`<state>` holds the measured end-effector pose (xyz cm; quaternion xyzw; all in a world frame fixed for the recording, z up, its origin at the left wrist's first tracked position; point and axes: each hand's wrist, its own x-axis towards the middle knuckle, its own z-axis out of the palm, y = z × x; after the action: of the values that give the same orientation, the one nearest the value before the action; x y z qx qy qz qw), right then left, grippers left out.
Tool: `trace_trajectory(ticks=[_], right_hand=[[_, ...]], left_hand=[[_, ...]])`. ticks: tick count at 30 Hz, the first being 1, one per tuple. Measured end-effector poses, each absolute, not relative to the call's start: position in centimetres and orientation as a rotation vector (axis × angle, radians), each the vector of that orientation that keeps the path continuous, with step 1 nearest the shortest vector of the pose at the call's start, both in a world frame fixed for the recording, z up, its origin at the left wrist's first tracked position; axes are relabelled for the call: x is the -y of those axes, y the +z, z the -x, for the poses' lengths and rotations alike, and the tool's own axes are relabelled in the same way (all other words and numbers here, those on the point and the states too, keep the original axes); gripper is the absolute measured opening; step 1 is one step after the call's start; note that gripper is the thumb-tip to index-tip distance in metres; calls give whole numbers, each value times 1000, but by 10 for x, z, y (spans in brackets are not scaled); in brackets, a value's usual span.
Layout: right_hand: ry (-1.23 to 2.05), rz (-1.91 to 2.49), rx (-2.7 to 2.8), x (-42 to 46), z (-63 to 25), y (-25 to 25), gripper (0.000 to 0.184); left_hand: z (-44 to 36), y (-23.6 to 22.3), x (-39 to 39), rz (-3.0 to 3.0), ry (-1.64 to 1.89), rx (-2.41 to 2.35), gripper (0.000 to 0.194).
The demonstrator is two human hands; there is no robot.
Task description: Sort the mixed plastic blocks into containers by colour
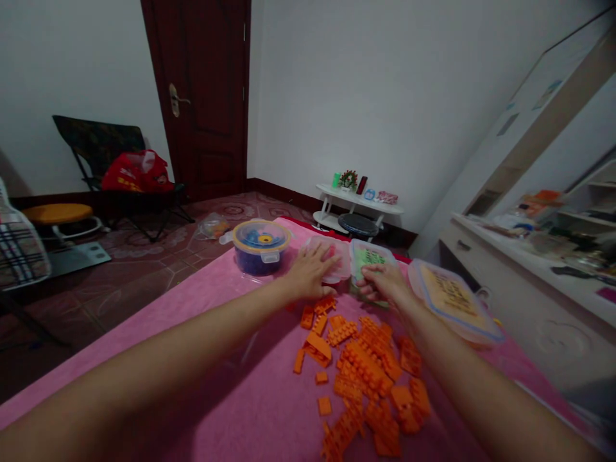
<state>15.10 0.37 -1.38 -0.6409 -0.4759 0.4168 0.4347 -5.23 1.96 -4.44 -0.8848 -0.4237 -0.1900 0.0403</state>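
Observation:
Both my arms reach forward over a pink cloth [231, 391]. My left hand [308, 273] lies flat, fingers spread, against a clear lidded box holding red pieces [337, 255]. My right hand [382, 282] curls its fingers on the near edge of a clear box with green pieces [370, 255]. A heap of orange building bricks [366, 372] lies loose on the cloth just in front of both hands. A round lidded tub with blue pieces [261, 246] stands left of my left hand.
A large lidded box with yellow contents [455, 301] sits at the right edge of the cloth. A white dresser [529, 289] with clutter stands at right, a small white shelf table [359, 202] behind, a folding chair [110, 160] and dark door [202, 96] at left.

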Motion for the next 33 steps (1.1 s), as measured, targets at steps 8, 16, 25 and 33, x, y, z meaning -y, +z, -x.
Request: trace_trajectory(ticks=[8, 16, 25, 33], right_hand=[[-109, 1852, 2031, 3, -220, -45, 55], [-183, 2004, 2182, 25, -208, -46, 62], [-134, 2020, 2079, 75, -212, -17, 67], [-368, 1810, 2146, 231, -282, -44, 57]], left_hand=[[26, -46, -45, 2621, -429, 1432, 69], [11, -48, -41, 2562, -355, 1516, 77], [13, -22, -35, 2611, -255, 1511, 91], [71, -41, 48, 2787, -563, 1040, 61]])
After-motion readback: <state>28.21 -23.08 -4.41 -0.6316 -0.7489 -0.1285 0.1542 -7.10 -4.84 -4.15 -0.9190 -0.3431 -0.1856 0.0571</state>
